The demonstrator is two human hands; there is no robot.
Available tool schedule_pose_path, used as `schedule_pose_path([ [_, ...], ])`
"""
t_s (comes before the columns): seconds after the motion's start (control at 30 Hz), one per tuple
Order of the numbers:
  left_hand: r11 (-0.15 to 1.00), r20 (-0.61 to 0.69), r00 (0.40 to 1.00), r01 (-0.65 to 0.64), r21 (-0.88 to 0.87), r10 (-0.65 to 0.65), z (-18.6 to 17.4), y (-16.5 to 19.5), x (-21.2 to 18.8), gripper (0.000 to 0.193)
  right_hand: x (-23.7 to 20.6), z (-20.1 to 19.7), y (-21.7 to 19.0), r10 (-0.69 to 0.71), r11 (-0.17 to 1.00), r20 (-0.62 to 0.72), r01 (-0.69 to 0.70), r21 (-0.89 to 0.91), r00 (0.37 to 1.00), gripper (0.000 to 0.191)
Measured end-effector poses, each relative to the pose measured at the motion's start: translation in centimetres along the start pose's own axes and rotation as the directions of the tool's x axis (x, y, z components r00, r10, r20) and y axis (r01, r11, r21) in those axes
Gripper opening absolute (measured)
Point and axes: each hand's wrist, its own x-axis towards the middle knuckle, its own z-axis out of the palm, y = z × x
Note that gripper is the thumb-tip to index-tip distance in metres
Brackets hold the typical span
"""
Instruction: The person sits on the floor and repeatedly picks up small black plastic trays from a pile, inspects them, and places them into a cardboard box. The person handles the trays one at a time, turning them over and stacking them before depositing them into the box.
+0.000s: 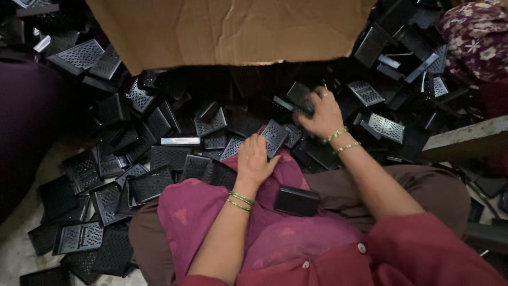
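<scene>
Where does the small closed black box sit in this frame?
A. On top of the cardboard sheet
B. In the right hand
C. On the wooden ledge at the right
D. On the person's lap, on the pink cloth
D: the small black box rests on the pink cloth over the lap, beside the left hand, while the right hand reaches into the pile of perforated black parts further out.

Your left hand [254,159] rests on a black perforated plastic cover [275,136] at your lap's edge, while your right hand [321,114] grips another black piece [297,97] in the pile [159,153]. A closed black box [296,200] lies on your pink cloth [275,233], under a cardboard flap [233,29].
</scene>
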Motion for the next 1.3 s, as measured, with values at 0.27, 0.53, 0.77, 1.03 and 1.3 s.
schedule_pose_path([
  [0.27, 0.558, 0.278, 0.828, 0.54, -0.63, -0.486, -2.3, -2.0, 2.0, 0.05, 5.9, 1.9, 1.5, 0.277, 0.961, 0.258, -0.272, -0.056, 0.926, 0.058],
  [0.53, -0.239, 0.414, 0.863, 0.353, -0.905, -0.291, -3.7, -3.0, 3.3, 0.078, 1.2, -2.5, -5.7, 0.246, 0.103, 0.411, -0.446, 0.889, 0.878, 0.067],
  [0.77, -0.278, 0.481, 0.866, 0.433, -0.858, -0.137, -3.6, -2.4, 2.5, 0.081, -0.3, -3.1, -10.7, 0.087, 0.047, 0.421, -0.426, 0.903, 0.903, 0.074],
  [1.03, -0.261, 0.448, 0.89, 0.413, -0.872, -0.086, -4.2, -2.2, 2.3, 0.078, -0.4, -3.8, -10.1, 0.025, -0.058, 0.515, -0.513, 0.857, 0.857, 0.069],
  [1.3, -0.156, 0.459, 0.881, 0.44, -0.885, -0.119, -5.3, -2.3, 2.4, 0.083, -0.2, -3.5, -10.8, 0.04, -0.003, 0.452, -0.453, 0.892, 0.891, 0.069],
])
